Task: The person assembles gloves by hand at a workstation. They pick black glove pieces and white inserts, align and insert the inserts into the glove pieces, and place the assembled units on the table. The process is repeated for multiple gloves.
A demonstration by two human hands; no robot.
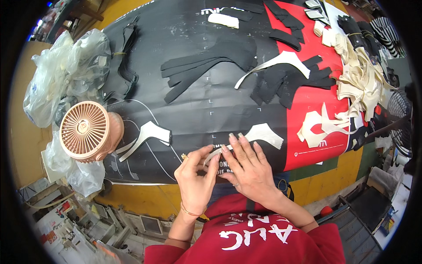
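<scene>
A cream cut fabric piece point(266, 133) lies at the near edge of the black sheet, its broad end to the right and a narrow strap running left under my fingers. My left hand point(193, 178) pinches the strap's tip between thumb and fingers, with the end curling up. Flat across the middle of the strap rests my right hand point(252, 171), fingers stretched out and covering part of it. To the left is a small stack of similar pieces, white on top and black beneath point(151, 134). More cream pieces point(313, 127) lie on the red area at right.
A pink round fan point(85, 130) stands at the left, beside clear plastic bags point(88, 57). Black fabric strips point(206, 64) spread over the middle. Beyond them sits a white roll point(223, 20). A cream fabric heap point(360, 79) and a dark fan point(399, 119) are at right.
</scene>
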